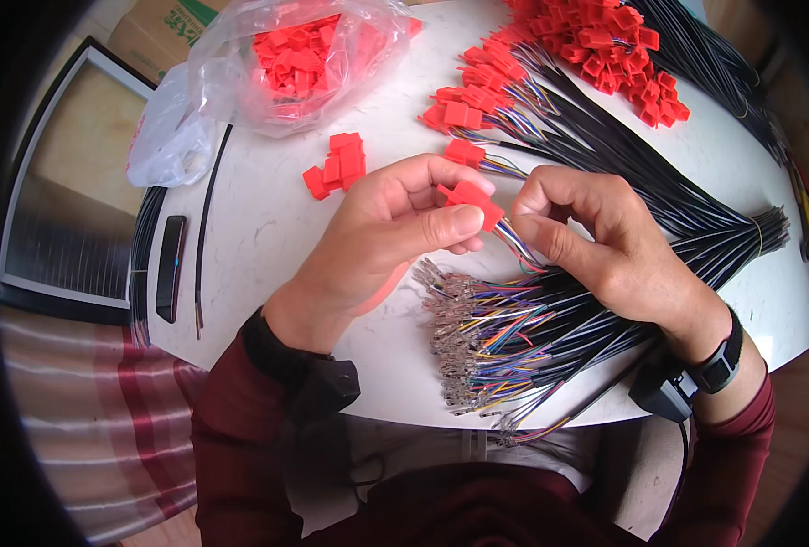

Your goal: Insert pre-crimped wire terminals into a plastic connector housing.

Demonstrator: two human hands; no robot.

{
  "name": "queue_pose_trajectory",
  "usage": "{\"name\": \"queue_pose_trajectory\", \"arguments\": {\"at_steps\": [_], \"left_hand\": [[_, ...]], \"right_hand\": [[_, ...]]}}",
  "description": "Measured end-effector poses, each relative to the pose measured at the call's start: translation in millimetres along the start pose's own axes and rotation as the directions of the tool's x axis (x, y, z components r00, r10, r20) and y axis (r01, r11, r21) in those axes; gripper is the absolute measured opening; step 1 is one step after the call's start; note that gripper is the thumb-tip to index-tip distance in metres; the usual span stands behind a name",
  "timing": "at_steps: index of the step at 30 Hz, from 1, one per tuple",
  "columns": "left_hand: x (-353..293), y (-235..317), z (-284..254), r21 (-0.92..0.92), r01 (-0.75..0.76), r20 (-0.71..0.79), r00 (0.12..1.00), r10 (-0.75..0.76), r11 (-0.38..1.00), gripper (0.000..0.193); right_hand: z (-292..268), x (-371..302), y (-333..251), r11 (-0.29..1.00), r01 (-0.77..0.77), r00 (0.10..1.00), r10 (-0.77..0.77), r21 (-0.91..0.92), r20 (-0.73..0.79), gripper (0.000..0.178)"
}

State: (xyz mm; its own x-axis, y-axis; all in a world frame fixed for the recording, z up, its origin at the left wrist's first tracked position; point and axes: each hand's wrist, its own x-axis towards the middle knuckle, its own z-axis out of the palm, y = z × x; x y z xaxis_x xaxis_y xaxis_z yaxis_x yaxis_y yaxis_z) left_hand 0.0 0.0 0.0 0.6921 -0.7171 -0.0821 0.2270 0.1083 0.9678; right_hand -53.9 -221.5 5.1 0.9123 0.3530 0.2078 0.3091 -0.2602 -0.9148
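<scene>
My left hand (391, 214) pinches a red plastic connector housing (474, 202) between thumb and fingers. Thin coloured wires (512, 244) run from the housing's right side. My right hand (596, 237) is closed beside it, thumb and forefinger pinched at these wires; the exact wire between the fingertips is hidden. Below both hands lies a thick bundle of black cables, its loose coloured ends tipped with metal terminals (459, 342). Just beyond my left fingertips rests another red housing (464, 153) with wires fitted in it. Several loose red housings (339, 166) lie left of that.
A clear plastic bag (350, 91) of red housings stands at the far left, by a white bag (172, 137). Cables with red housings (605, 55) pile up at the far right. A black oblong device (170, 269) lies near the white table's (259, 219) left edge.
</scene>
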Motion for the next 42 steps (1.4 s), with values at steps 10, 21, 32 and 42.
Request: {"name": "queue_pose_trajectory", "arguments": {"at_steps": [10,21,32,42], "left_hand": [[-2,1,1,-0.001,-0.034,-0.004,0.999,0.034,0.999,0.036],[-1,-2,3,-0.001,-0.116,-0.022,0.993,0.116,0.993,0.034],[-2,2,2,0.043,-0.032,-0.007,0.999,0.032,0.999,0.035],[0,0,4,0.035,-0.012,0.049,0.999,0.010,0.999,0.039]], "right_hand": [[7,0,-2,0.994,-0.046,0.997,0.052,0.096,-0.062,0.010],[3,1,1,0.939,-0.125,0.992,0.122,0.319,0.028,0.013],[-3,0,-4,0.998,-0.049,0.996,0.045,0.048,0.081,0.007],[0,1,1,0.939,-0.147,0.986,0.113,0.310,0.125,0.013]]}}
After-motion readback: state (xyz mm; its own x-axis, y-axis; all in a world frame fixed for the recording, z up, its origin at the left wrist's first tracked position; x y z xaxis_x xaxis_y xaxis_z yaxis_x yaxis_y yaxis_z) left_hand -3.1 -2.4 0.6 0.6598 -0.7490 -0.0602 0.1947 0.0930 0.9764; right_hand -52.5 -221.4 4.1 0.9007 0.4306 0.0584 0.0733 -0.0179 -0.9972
